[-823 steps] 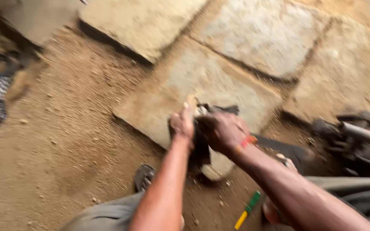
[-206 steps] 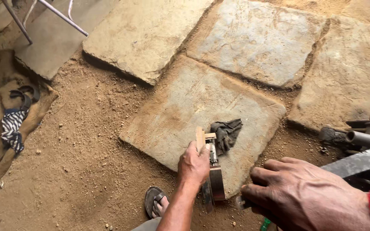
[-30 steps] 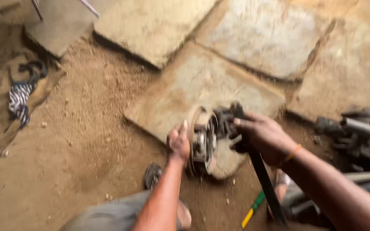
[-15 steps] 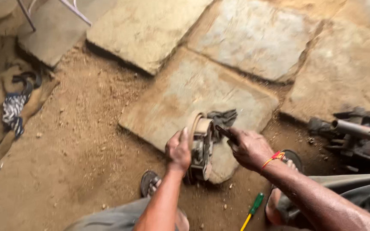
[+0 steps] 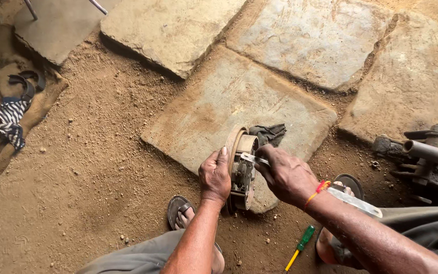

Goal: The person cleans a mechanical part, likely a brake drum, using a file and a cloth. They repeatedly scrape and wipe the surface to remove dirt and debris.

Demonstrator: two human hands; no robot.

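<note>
Left hand (image 5: 215, 175) clenched on round metal drum (image 5: 239, 167), upright on stone slab (image 5: 219, 106); right hand (image 5: 286, 175) grasping flat metal tool (image 5: 253, 159) against drum.

A person's left hand (image 5: 215, 176) covers the near face of a round, rusty metal drum (image 5: 240, 165) stood on edge on a flat stone slab (image 5: 229, 101). The right hand (image 5: 286, 175) hides the shaft of a flat silvery metal tool (image 5: 253, 159). Grey metal machinery (image 5: 427, 152) is cropped at right.
</note>
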